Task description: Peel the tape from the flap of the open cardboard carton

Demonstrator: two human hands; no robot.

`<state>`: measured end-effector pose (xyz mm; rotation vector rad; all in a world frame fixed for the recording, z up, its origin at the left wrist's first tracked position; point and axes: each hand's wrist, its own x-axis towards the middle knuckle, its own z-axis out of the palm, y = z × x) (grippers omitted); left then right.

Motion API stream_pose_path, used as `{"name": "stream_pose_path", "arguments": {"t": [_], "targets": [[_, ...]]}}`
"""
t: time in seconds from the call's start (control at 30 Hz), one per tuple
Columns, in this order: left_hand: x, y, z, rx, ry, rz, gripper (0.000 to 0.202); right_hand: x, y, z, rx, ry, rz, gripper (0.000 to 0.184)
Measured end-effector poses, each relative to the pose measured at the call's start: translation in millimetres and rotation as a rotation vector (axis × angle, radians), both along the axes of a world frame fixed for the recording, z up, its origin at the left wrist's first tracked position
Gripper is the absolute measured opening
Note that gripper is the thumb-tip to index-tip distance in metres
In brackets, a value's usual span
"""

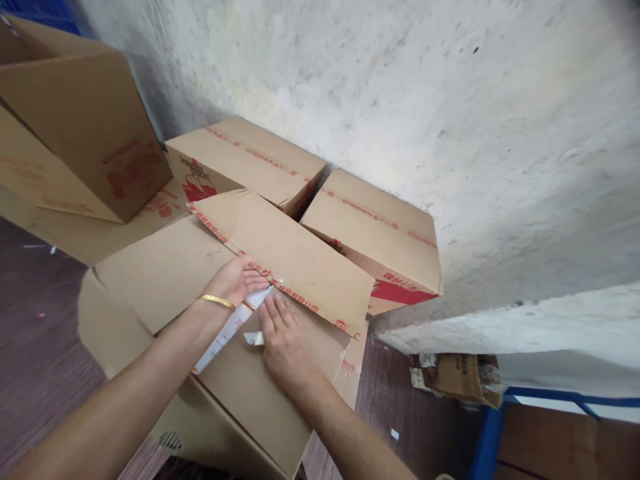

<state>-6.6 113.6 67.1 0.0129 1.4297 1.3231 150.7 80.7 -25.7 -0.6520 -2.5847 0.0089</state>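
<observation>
A brown cardboard box (165,280) with red print lies in front of me, its flaps partly raised. My left hand (234,280), a gold bangle on its wrist, curls its fingers over the edge of the raised far flap (290,257) where a white strip of paper (225,337) runs along the gap. My right hand (283,340) lies flat, fingers stretched out, on the near flap (260,393) just below that edge. A small scrap of white tape (254,338) sits beside its thumb.
Two taped boxes (250,160) (380,233) stand against the rough white wall (450,120). A larger tilted box (75,127) leans at the upper left. Crumpled cardboard (460,377) and a blue frame (487,433) lie at the lower right on the dark floor (35,360).
</observation>
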Motion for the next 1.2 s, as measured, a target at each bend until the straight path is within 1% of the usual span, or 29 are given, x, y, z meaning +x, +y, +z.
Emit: {"name": "stream_pose_path", "arguments": {"t": [0.13, 0.27, 0.4, 0.47, 0.5, 0.53, 0.57, 0.6, 0.63, 0.7, 0.73, 0.77, 0.8, 0.83, 0.87, 0.93, 0.97, 1.03, 1.1, 1.13, 1.2], "targets": [[1, -1, 0.1, 0.03, 0.043, 0.049, 0.022, 0, 3, 4.0, 0.003, 0.067, -0.007, 0.046], [-1, 3, -0.1, 0.023, 0.088, 0.003, 0.019, -3, 4, 5.7, -0.027, 0.088, -0.014, 0.049], [0, 1, -7.2, 0.061, 0.108, -0.035, 0.021, -1, 5, 2.2, -0.059, 0.076, -0.02, 0.051], [-3, -7, -9.2, 0.097, 0.082, -0.093, 0.02, 1, 5, 1.3, -0.059, 0.117, -0.02, 0.05], [-6, -12, -8.7, 0.099, 0.076, -0.152, 0.018, 2, 5, 1.4, -0.057, 0.139, -0.015, 0.051], [-12, -18, -7.4, 0.087, 0.091, -0.243, 0.016, 3, 6, 1.8, -0.056, 0.156, -0.012, 0.053], [-19, -25, -5.5, 0.072, 0.152, -0.354, 0.017, 4, 5, 2.3, -0.052, 0.166, -0.012, 0.055], [-29, -30, -3.6, 0.063, 0.284, -0.464, 0.019, 5, 5, 2.8, -0.047, 0.171, -0.015, 0.057], [-41, -35, -2.2, 0.069, 0.493, -0.559, 0.022, 6, 5, 3.2, -0.034, 0.178, -0.023, 0.058], [-70, -37, -3.2, 0.162, 1.063, -0.684, 0.03, 8, 4, 3.9, -0.001, 0.189, -0.053, 0.057], [-85, -33, -6.2, 0.241, 1.353, -0.724, 0.037, 9, 3, 4.3, 0.015, 0.194, -0.069, 0.055], [-100, -26, -10.7, 0.325, 1.592, -0.774, 0.045, 10, 3, 4.9, 0.03, 0.196, -0.085, 0.054], [-113, -16, -16.2, 0.396, 1.757, -0.848, 0.054, 11, 2, 5.9, 0.045, 0.197, -0.096, 0.053], [-125, -5, -22.0, 0.448, 1.854, -0.933, 0.062, 13, 1, 7.3, 0.058, 0.195, -0.108, 0.052], [-134, 8, -27.4, 0.476, 1.9, -1.011, 0.068, 13, 1, 9.3, 0.07, 0.19, -0.124, 0.052], [-146, 32, -35.1, 0.475, 1.925, -1.113, 0.075, 12, 0, 14.7, 0.093, 0.188, -0.164, 0.049], [-149, 42, -37.1, 0.474, 1.93, -1.156, 0.076, 9, 0, 17.9, 0.097, 0.182, -0.19, 0.047], [-150, 55, -38.6, 0.514, 1.948, -1.239, 0.068, -2, 3, 24.3, 0.101, 0.144, -0.236, 0.041], [-148, 57, -39.1, 0.586, 1.974, -1.289, 0.059, -20, 11, 29.5, 0.092, 0.062, -0.272, 0.034], [-147, 54, -39.4, 0.615, 1.985, -1.287, 0.055, -30, 17, 31.4, 0.075, 0.006, -0.291, 0.033], [-147, 46, -39.8, 0.636, 2.003, -1.227, 0.051, -51, 32, 33.7, 0.014, -0.097, -0.33, 0.032]]}}
